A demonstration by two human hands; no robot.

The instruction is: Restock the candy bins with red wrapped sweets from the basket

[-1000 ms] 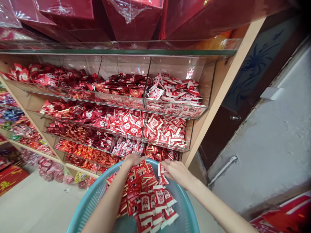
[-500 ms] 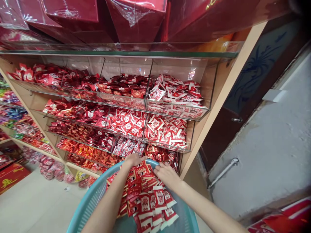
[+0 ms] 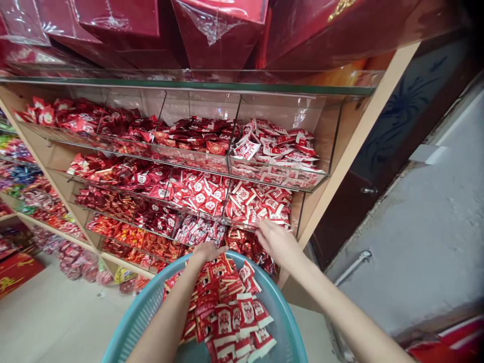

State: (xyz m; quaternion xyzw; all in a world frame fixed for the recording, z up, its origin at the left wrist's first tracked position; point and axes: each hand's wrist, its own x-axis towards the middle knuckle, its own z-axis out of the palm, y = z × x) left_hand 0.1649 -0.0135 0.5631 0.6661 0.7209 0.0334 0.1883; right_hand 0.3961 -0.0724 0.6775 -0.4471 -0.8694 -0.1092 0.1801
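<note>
My left hand (image 3: pixel 206 251) is closed over the far rim of a blue-green plastic basket (image 3: pixel 132 312). Inside the basket lie small red-and-gold packets (image 3: pixel 223 269) and red-and-white packets (image 3: pixel 247 310), several of them fanned out in rows. My right hand (image 3: pixel 278 244) is off the basket, above and to the right of its rim. Its fingers stretch toward the clear front edge of a shelf bin that holds red-and-white packets (image 3: pixel 260 201). I see nothing in the right fingers, though their undersides are hidden.
Slanted shelf bins with clear dividers hold red packets (image 3: pixel 200 133) in front of me. Large dark-red boxes (image 3: pixel 121 20) sit on the glass shelf (image 3: pixel 227 85) above. A wooden side panel (image 3: pixel 359 136), a dark door (image 3: pixel 344 212) and a grey wall (image 3: pixel 423 227) with a pipe are at right.
My right hand has left the basket rim and moved up and right to the shelf front. A red-and-white packet now shows near the basket's far rim. My left hand stays on the rim.
</note>
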